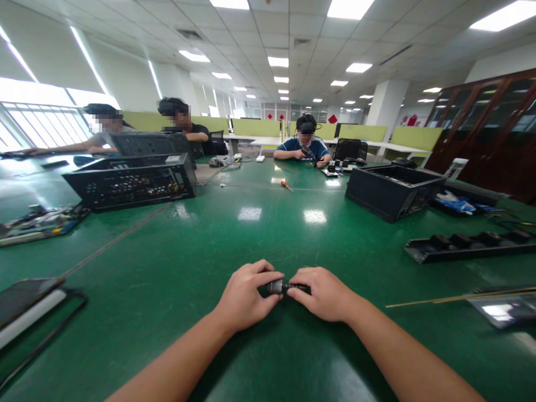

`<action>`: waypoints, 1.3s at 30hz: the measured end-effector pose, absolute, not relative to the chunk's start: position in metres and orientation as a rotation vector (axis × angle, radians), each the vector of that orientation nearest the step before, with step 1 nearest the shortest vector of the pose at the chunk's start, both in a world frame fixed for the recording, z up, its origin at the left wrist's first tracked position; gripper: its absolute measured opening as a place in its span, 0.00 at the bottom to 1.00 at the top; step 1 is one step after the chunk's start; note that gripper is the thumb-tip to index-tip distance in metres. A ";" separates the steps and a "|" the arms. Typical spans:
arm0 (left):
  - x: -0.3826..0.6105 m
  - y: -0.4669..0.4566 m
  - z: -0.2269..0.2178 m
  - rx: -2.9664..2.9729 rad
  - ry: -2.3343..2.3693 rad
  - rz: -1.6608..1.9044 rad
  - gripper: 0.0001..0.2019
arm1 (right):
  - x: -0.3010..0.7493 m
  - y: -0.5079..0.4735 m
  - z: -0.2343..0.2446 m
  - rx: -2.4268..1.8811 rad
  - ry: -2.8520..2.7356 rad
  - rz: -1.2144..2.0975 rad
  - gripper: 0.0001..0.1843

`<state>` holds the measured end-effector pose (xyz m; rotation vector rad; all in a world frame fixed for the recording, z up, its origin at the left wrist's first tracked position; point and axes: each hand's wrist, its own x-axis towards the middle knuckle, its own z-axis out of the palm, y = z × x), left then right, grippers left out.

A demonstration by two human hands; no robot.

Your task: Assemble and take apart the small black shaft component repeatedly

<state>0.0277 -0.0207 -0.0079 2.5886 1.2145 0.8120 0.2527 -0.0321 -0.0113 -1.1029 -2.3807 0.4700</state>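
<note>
Close in front of me, both hands meet over the green tabletop (201, 240). My left hand (247, 293) is closed round a short silver-grey cylinder with a dark end (275, 287), held between thumb and fingers. On its right side a thin black ribbed piece (286, 286) joins or touches the cylinder. My right hand (324, 293) pinches this black piece between thumb and forefinger, and its dark end shows beside the palm. Whether the two pieces are fastened together I cannot tell. The fingers cover part of both.
Black computer cases stand at left (134, 184) and right (372, 192). An orange screwdriver (286, 185) lies further back. At right are a black rail with several blocks (464, 248) and thin yellowish rods (444, 300). A circuit board (42, 223) lies left. Three people sit across the table.
</note>
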 end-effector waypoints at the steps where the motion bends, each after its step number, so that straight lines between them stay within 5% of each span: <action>1: 0.028 -0.021 -0.008 2.589 1.216 0.814 0.15 | 0.253 -0.032 -0.011 -1.103 -2.379 0.470 0.11; 39: 0.024 -0.017 -0.009 2.523 1.197 0.864 0.16 | 0.259 -0.031 -0.010 -1.146 -2.350 0.495 0.11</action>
